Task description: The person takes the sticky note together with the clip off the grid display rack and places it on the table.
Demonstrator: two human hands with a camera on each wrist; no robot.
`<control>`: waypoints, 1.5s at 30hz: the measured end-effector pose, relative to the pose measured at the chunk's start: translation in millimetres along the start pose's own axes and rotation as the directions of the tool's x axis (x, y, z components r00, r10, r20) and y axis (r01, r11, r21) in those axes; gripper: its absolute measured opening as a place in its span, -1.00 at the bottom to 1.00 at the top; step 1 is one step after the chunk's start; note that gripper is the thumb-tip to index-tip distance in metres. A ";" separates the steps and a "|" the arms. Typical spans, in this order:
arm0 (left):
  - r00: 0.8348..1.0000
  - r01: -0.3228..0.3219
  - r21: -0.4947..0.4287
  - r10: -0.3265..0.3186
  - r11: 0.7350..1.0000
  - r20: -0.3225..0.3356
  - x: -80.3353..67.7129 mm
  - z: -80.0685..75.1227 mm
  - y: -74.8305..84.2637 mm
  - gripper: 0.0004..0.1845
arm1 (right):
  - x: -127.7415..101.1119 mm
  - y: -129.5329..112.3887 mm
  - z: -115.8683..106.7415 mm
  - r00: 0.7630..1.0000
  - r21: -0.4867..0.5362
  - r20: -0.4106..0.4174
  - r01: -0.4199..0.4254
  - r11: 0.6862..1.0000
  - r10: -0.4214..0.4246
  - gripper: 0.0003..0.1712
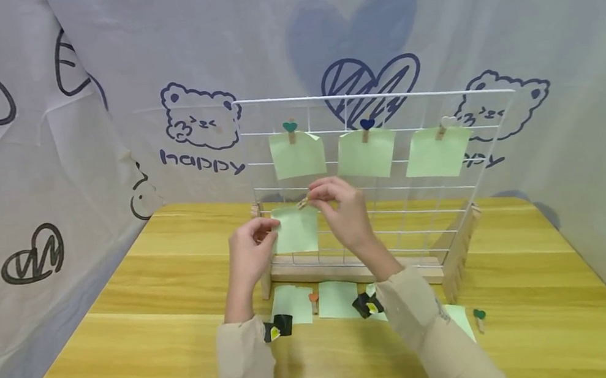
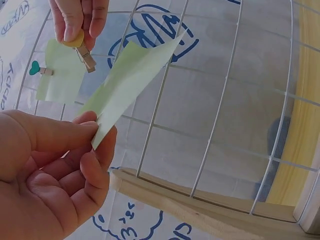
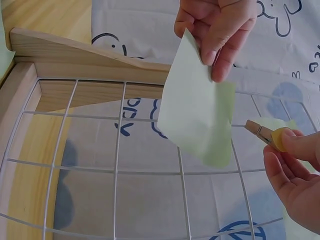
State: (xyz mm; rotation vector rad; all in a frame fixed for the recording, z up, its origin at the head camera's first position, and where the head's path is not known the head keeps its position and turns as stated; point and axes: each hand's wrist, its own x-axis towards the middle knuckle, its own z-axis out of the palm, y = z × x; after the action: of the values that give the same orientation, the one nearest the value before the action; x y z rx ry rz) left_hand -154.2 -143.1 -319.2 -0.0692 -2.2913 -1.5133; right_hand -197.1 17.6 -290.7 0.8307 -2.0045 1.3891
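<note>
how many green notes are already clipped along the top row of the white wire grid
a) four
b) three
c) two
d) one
b) Three green notes hang side by side from the top of the wire grid: the left note, the middle note and the right note, each under its own small clip; the fourth note is held lower down in the left hand.

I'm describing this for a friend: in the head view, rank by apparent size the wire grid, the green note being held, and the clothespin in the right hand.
1. wire grid
2. green note
3. clothespin
</note>
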 end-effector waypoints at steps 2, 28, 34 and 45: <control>1.000 0.008 0.012 -0.008 1.000 0.003 -2.3 -2.8 -3.0 -0.84 | -1.9 -0.4 1.6 1.000 0.007 0.006 -0.012 1.000 0.012 -0.94; 0.989 0.146 0.051 -0.147 0.988 0.011 -24.0 -34.5 -34.6 -0.84 | -33.5 5.9 23.0 0.999 0.163 0.031 -0.030 0.986 0.025 -0.93; 0.984 0.177 0.074 -0.178 0.981 0.004 -26.9 -40.5 -44.9 -0.83 | -42.4 9.9 30.4 0.999 0.153 0.034 -0.016 0.988 0.011 -0.93; 0.971 0.239 0.072 -0.238 0.968 -0.025 -29.0 -49.9 -57.4 -0.81 | -53.2 11.8 41.0 0.992 0.181 0.080 -0.111 0.977 0.098 -0.95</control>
State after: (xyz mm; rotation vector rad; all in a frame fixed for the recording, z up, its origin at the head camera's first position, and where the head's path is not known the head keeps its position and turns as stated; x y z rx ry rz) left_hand -127.3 -206.6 -362.6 0.2468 -2.4105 -1.5313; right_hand -175.2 -8.7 -349.7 0.8759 -2.0195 1.6469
